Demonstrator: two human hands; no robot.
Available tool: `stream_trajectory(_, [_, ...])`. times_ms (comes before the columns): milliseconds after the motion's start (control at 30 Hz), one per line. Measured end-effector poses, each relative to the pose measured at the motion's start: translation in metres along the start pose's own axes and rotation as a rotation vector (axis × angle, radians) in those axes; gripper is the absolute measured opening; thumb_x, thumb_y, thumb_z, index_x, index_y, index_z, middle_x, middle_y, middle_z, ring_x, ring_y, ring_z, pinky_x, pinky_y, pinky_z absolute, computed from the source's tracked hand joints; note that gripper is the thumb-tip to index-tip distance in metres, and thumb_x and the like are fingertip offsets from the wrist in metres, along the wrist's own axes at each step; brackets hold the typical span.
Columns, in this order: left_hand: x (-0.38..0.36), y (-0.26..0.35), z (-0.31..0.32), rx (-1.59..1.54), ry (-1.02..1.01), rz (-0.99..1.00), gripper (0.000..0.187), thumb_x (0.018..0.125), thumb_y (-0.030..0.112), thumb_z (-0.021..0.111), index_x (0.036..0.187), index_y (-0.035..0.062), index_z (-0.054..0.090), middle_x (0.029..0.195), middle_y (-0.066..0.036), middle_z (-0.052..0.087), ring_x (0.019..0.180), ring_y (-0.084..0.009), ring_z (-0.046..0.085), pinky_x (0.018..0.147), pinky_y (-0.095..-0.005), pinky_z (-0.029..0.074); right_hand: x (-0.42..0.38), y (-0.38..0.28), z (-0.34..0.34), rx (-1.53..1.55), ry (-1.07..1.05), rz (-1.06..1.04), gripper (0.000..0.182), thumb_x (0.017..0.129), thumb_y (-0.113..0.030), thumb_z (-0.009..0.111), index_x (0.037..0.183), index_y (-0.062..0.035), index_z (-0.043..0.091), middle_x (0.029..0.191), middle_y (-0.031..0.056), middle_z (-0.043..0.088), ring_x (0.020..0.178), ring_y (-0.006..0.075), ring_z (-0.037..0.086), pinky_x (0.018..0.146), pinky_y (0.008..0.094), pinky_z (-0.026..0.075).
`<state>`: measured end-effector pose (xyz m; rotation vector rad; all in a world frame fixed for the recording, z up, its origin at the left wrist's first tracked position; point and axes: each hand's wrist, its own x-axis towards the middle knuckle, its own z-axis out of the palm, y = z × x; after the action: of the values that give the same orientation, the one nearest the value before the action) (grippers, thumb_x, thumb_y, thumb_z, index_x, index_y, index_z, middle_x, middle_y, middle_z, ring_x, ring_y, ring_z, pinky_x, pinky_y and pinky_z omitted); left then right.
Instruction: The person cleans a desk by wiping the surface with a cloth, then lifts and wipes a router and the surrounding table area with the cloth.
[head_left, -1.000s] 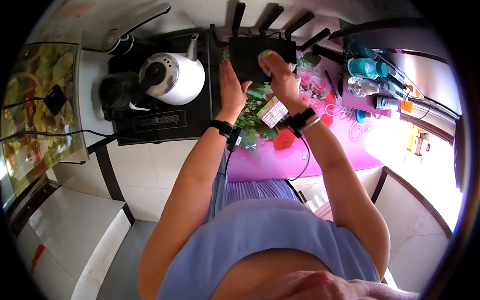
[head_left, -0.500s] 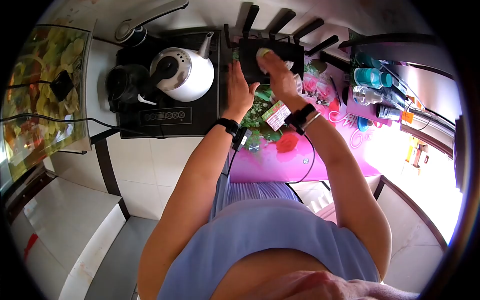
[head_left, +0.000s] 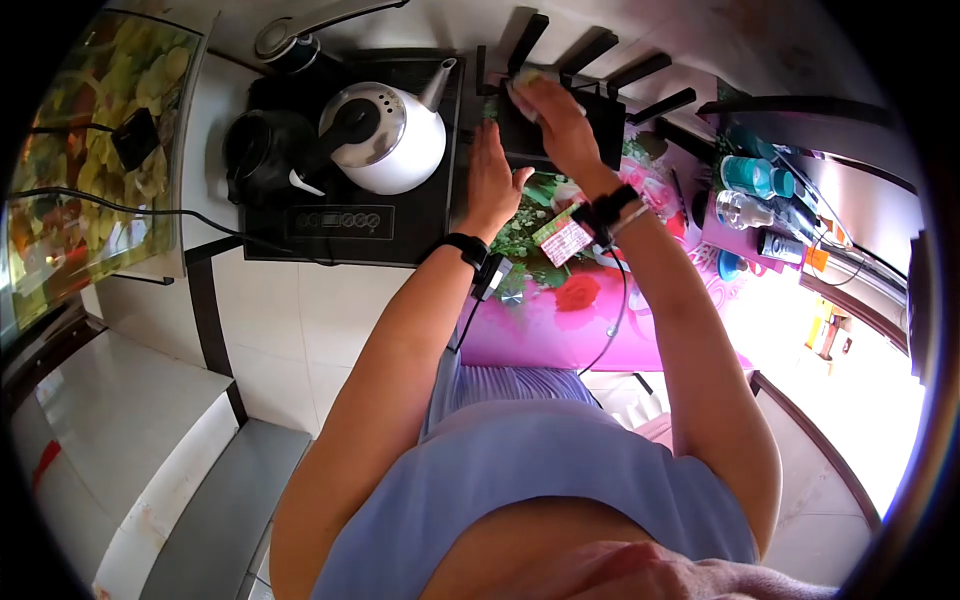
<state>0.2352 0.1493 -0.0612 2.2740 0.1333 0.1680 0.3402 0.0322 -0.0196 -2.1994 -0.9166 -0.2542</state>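
A black Wi-Fi router [head_left: 522,140] with several thick antennas lies against the wall at the back of the counter. On its top surface my right hand [head_left: 562,125] presses a pale, crumpled cloth [head_left: 518,100], fingers closed over it near the far left corner. My left hand [head_left: 492,188] rests at the router's left edge, fingers straight and together, thumb out to the side, holding nothing. Just in front of the router is a small card with printed text [head_left: 563,240], close to my right wrist.
To the left, a white kettle [head_left: 405,150] and a dark glass pot [head_left: 252,155] stand on a black cooktop [head_left: 400,225]. Bottles [head_left: 755,178] line the right side of the pink floral counter cover [head_left: 540,325]. Black cables [head_left: 170,208] cross the left side.
My right hand has slid the cloth slightly toward the back left of the router. My left hand keeps its place at the edge. The whole view has shifted a little.
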Motion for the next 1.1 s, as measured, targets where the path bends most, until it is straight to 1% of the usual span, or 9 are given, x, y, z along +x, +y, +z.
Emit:
stream_trajectory(233, [0.0, -0.002, 0.004, 0.009, 0.016, 0.009, 0.088, 0.078, 0.017, 0.073, 0.141, -0.0075, 0.018, 0.145, -0.027, 0.027, 0.136, -0.0422, 0.024, 0.112, -0.045, 0.023, 0.002, 0.0, 0.019, -0.02, -0.099, -0.138, 0.032, 0.08, 0.002, 0.054, 0.109, -0.0059, 0.061, 0.117, 0.0152, 0.059, 0.116, 0.0352, 0.051, 0.096, 0.0426, 0.044])
stream_trajectory(400, [0.0, 0.003, -0.001, -0.013, 0.008, -0.043, 0.089, 0.076, 0.017, 0.074, 0.142, -0.006, 0.018, 0.146, -0.026, 0.026, 0.137, -0.0394, 0.023, 0.114, -0.0431, 0.021, -0.011, -0.009, 0.009, 0.031, -0.163, 0.008, 0.039, 0.082, 0.0, 0.052, 0.118, -0.0105, 0.06, 0.121, 0.0151, 0.058, 0.119, 0.0345, 0.049, 0.098, 0.0407, 0.044])
stream_trajectory(533, [-0.002, 0.0, 0.0, 0.023, 0.033, 0.008, 0.09, 0.075, 0.016, 0.076, 0.141, -0.0056, 0.018, 0.145, -0.028, 0.026, 0.134, -0.0425, 0.027, 0.111, -0.0437, 0.025, 0.023, 0.005, 0.018, 0.016, -0.018, 0.027, 0.035, 0.082, -0.002, 0.054, 0.116, -0.0103, 0.059, 0.118, 0.0149, 0.057, 0.119, 0.033, 0.049, 0.096, 0.0402, 0.044])
stream_trajectory(700, [0.0, -0.01, 0.008, -0.222, 0.097, -0.12, 0.105, 0.07, 0.01, 0.08, 0.142, -0.0008, 0.004, 0.146, -0.026, 0.026, 0.129, -0.0368, 0.039, 0.105, -0.0361, 0.035, -0.025, -0.017, 0.017, 0.053, -0.137, -0.009, 0.042, 0.071, 0.001, 0.059, 0.112, -0.0082, 0.059, 0.113, 0.0125, 0.059, 0.118, 0.037, 0.049, 0.1, 0.0431, 0.04])
stream_trajectory(800, [0.0, -0.008, 0.008, -0.31, 0.108, -0.16, 0.11, 0.067, 0.008, 0.08, 0.142, 0.0017, 0.0, 0.14, -0.024, 0.035, 0.122, -0.0372, 0.045, 0.101, -0.0375, 0.038, -0.046, -0.03, 0.015, 0.108, -0.201, -0.044, 0.047, 0.066, 0.008, 0.059, 0.109, -0.0097, 0.061, 0.113, 0.01, 0.061, 0.12, 0.0313, 0.049, 0.099, 0.0408, 0.042])
stream_trajectory(867, [-0.001, -0.008, 0.011, -0.438, 0.068, -0.178, 0.109, 0.066, 0.007, 0.08, 0.142, 0.0009, 0.003, 0.139, -0.024, 0.036, 0.121, -0.0369, 0.046, 0.099, -0.038, 0.04, -0.046, -0.026, 0.011, 0.124, -0.251, -0.038, 0.048, 0.065, 0.009, 0.059, 0.109, -0.0101, 0.061, 0.113, 0.0087, 0.061, 0.119, 0.03, 0.05, 0.099, 0.04, 0.042])
stream_trajectory(933, [-0.002, -0.005, 0.005, -0.158, 0.171, -0.047, 0.108, 0.065, 0.007, 0.081, 0.142, 0.0004, 0.004, 0.138, -0.023, 0.037, 0.12, -0.0366, 0.046, 0.099, -0.0389, 0.04, -0.043, -0.024, 0.005, 0.138, -0.297, -0.027, 0.049, 0.064, 0.011, 0.059, 0.108, -0.0106, 0.061, 0.112, 0.0075, 0.062, 0.119, 0.0287, 0.05, 0.098, 0.0391, 0.043])
stream_trajectory(1067, [-0.003, 0.001, -0.007, -0.177, 0.122, 0.049, 0.099, 0.062, 0.002, 0.077, 0.142, 0.0051, 0.018, 0.14, -0.023, 0.036, 0.124, -0.0382, 0.043, 0.102, -0.0404, 0.038, -0.044, -0.025, 0.005, 0.119, -0.319, -0.071, 0.047, 0.065, 0.011, 0.06, 0.106, -0.0113, 0.061, 0.114, 0.0036, 0.061, 0.118, 0.026, 0.05, 0.097, 0.0397, 0.043])
stream_trajectory(1100, [-0.002, -0.002, -0.005, -0.213, 0.198, 0.113, 0.086, 0.062, 0.001, 0.075, 0.138, 0.011, 0.035, 0.141, -0.024, 0.035, 0.126, -0.0398, 0.041, 0.101, -0.0412, 0.039, -0.046, -0.025, 0.005, 0.086, -0.287, -0.104, 0.046, 0.065, 0.01, 0.06, 0.106, -0.0114, 0.06, 0.115, 0.0025, 0.061, 0.118, 0.025, 0.05, 0.097, 0.0399, 0.043])
